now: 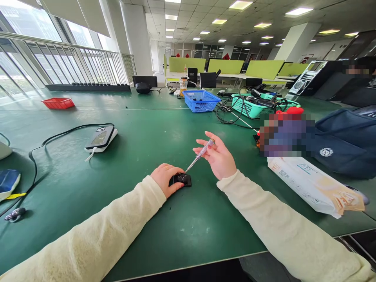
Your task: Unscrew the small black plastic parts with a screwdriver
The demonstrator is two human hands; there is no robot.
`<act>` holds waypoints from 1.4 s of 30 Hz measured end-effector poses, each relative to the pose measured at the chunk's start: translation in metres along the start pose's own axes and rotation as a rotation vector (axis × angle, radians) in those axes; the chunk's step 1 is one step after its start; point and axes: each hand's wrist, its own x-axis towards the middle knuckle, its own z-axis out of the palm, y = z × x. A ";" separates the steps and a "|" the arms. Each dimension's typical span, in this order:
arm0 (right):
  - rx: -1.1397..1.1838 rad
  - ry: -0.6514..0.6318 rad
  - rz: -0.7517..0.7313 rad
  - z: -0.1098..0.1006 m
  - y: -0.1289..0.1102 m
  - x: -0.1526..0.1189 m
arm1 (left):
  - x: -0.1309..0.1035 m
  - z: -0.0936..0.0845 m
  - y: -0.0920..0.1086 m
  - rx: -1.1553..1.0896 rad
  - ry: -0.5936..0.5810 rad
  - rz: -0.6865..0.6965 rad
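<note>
Low on the green table, a small black part point(184, 180) with tiny bright spots lies flat. My left hand point(166, 178) grips its left side, thumb in front and fingers behind. My right hand point(221, 158) holds a screwdriver point(201, 154) with a clear handle by thumb and fingers, the other fingers lifted. The screwdriver slants down to the left, and its tip meets the top of the black part near my left fingers. Whether the tip sits in a screw is too small to tell.
To the left lie a phone point(101, 135) on a white block and a cable. A red tray point(58, 103), a blue basket point(202, 101) and a teal basket point(249, 106) with cables stand farther back. A tissue pack point(311, 184) and dark blue cloth point(346, 141) lie right.
</note>
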 end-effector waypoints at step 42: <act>-0.123 -0.002 -0.017 0.000 0.003 0.002 | 0.000 0.000 -0.001 0.009 -0.022 -0.003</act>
